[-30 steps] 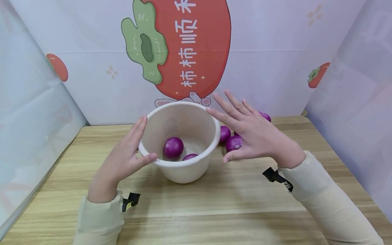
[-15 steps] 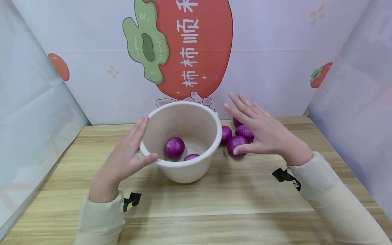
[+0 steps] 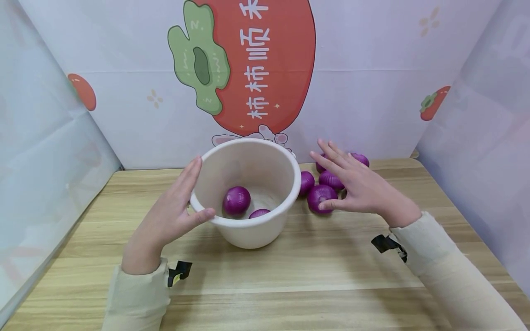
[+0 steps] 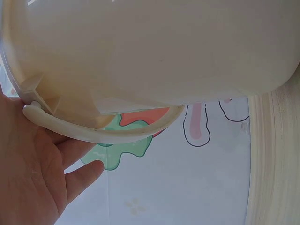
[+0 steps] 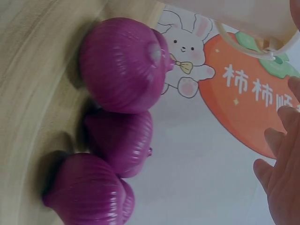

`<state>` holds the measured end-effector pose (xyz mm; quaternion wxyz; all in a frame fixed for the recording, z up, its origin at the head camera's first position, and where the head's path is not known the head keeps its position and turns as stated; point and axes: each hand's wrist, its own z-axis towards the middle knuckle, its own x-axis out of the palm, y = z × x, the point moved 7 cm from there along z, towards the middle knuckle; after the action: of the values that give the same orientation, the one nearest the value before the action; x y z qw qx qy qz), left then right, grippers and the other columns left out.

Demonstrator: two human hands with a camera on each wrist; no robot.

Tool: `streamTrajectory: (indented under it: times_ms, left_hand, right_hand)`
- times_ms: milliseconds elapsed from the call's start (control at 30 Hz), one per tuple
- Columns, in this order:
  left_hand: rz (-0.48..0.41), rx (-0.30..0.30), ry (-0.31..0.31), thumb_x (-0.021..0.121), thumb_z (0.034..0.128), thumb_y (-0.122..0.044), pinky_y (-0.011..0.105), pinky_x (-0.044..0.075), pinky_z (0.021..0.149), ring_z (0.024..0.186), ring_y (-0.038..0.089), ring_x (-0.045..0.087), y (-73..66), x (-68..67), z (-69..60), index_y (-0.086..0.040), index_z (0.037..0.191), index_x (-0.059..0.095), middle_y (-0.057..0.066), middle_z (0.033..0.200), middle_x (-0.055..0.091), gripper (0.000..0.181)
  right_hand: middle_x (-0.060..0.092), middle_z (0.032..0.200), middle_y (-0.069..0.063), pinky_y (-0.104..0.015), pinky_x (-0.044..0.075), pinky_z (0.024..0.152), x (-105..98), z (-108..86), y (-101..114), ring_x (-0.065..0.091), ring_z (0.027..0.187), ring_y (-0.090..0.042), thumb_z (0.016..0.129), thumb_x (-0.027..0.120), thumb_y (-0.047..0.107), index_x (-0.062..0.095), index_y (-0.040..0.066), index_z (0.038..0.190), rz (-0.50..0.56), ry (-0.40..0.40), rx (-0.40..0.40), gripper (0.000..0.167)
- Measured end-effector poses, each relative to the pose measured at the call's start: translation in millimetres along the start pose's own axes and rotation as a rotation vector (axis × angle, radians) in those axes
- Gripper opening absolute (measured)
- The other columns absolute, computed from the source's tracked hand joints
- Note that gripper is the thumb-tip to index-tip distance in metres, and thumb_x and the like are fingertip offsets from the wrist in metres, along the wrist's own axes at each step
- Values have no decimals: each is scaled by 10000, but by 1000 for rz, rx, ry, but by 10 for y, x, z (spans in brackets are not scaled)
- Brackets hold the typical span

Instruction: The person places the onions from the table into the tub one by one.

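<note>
Near the middle of the wooden table (image 3: 256, 285), a white bucket (image 3: 252, 235) stands upright with two purple onions (image 3: 237, 201) inside, one partly hidden by the near rim. At its left, the left hand (image 3: 163, 218) lies spread against the bucket, thumb on the rim, fingers fairly straight along the side, by the handle (image 4: 103, 136). To the right, the right hand (image 3: 362, 186) hovers, fingers extended, gripping nothing, over a cluster of loose onions (image 3: 319, 195) between bucket and hand, near the far printed backdrop (image 3: 352, 92).
</note>
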<state>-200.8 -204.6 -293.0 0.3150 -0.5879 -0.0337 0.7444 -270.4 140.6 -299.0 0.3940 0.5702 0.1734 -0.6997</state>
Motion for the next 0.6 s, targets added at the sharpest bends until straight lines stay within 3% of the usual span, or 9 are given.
streamTrajectory:
  times_ms: [267, 600]
  left_hand:
    - [-6, 2, -1, 678, 869, -560, 667, 359, 1100, 1526, 332, 232, -10, -2, -6, -132, 1610, 100, 78, 1677, 152, 1033]
    - [-7, 0, 0, 680, 867, -553, 667, 373, 1088, 1520, 339, 246, -10, -4, -4, -138, 1611, 97, 72, 1677, 150, 1032]
  right_hand:
    - [64, 1692, -5, -630, 263, 1180, 110, -22, -55, 98, 1561, -305, 754, 811, 542, 286, 233, 1580, 24, 6, 3, 1026]
    - [248, 1653, -74, -583, 337, 1160, 217, -18, -104, 236, 1528, -309, 796, 772, 552, 438, 169, 1510, 37, 50, 13, 876]
